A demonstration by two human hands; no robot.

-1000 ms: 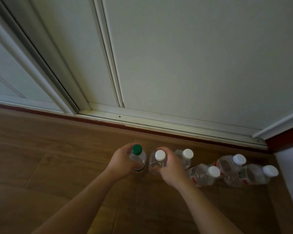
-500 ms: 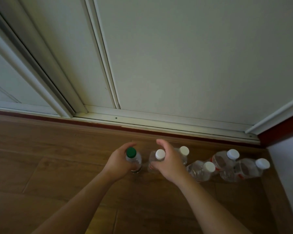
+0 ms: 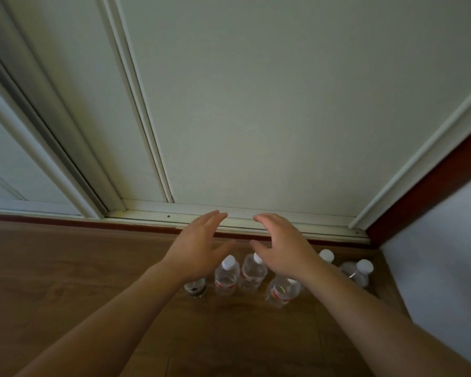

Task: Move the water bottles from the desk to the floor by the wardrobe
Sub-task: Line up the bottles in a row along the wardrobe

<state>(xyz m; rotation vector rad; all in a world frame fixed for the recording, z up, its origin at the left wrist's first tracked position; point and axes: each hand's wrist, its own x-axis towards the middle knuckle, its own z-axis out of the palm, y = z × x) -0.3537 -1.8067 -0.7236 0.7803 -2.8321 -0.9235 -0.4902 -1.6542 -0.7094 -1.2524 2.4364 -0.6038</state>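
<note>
Both grips are released: the left hand (image 3: 199, 240) and the right hand (image 3: 280, 248) are held palm down with fingers straight and spread, and nothing is grasped by either. They are seen above a row of clear plastic water bottles (image 3: 227, 276), which is stood on the brown wooden floor (image 3: 65, 268) just in front of the pale sliding wardrobe door (image 3: 256, 118) and its bottom track (image 3: 147, 213). Six bottles can be counted. White caps (image 3: 229, 260) are shown on most, while the leftmost bottle (image 3: 195, 287) is partly hidden by the left hand's wrist and its cap is not seen. The bottles are stood upright, long axes vertical, necks pointed up toward the palms. From the grips the row lies below and slightly back toward the person, and it is run out to the right. The left hand is nearer the leftmost bottle, the right hand nearer the middle ones. No bottle appears to be touched. Placing is judged done for these. The desk is not in view, so what remains there cannot be told.
</note>
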